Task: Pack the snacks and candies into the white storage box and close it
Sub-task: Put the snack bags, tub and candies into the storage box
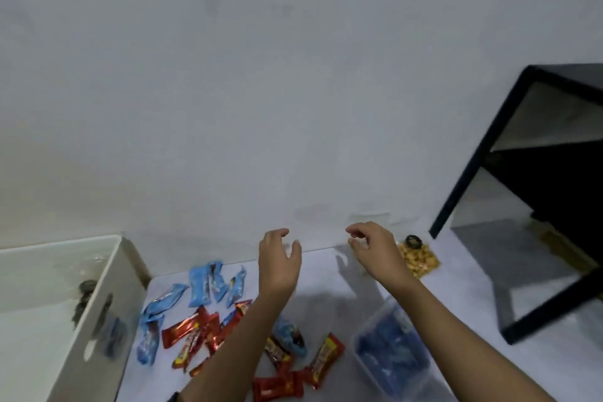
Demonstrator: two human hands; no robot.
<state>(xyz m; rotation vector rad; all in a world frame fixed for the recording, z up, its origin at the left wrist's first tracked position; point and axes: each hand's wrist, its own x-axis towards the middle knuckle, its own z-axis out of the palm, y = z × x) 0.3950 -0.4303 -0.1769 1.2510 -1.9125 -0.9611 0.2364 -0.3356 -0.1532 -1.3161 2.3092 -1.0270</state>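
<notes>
The white storage box (98, 297) stands open at the left, with a few dark items inside. Blue snack packets (208, 284) and red candy bars (195, 333) lie scattered on the pale table between the box and my arms. More red bars (326, 359) lie near the front. My left hand (280, 261) hovers above the table's far side, fingers loosely curled and holding nothing. My right hand (372, 248) hangs beside it, also empty with relaxed fingers. Both hands are apart from every snack.
A clear plastic tub (391, 356) holding blue packets sits under my right forearm. A bag of yellowish nuts or crackers (419, 259) lies by the wall. A black metal shelf frame (522, 206) stands at the right. A white wall backs the table.
</notes>
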